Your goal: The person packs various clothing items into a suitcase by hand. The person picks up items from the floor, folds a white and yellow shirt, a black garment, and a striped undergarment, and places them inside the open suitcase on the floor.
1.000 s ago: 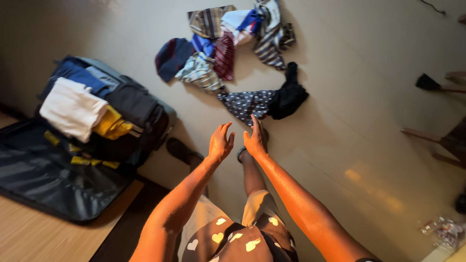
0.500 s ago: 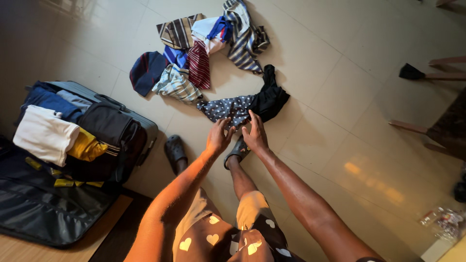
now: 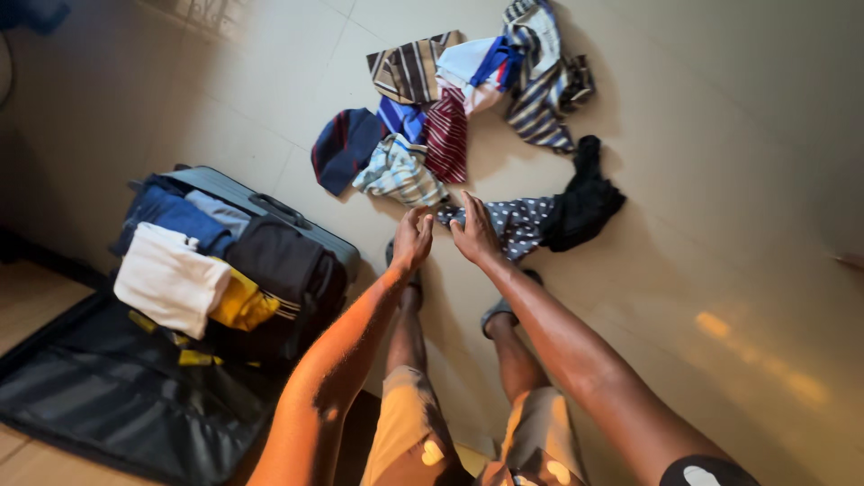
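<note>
Now both hands are brought lower than a moment ago: right hand (image 3: 475, 232) and left hand (image 3: 412, 239), empty and spread, reach the dotted garment (image 3: 522, 225) on the floor (image 3: 720, 225).

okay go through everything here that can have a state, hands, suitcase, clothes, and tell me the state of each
left hand: open, empty, reaching toward the floor clothes
right hand: open, fingers spread, over the dotted cloth
dotted cloth: crumpled on the floor
suitcase: lying open, lid flat
folded clothes: stacked in the suitcase
clothes pile: loose, unfolded on the floor
black garment: bunched up
</note>
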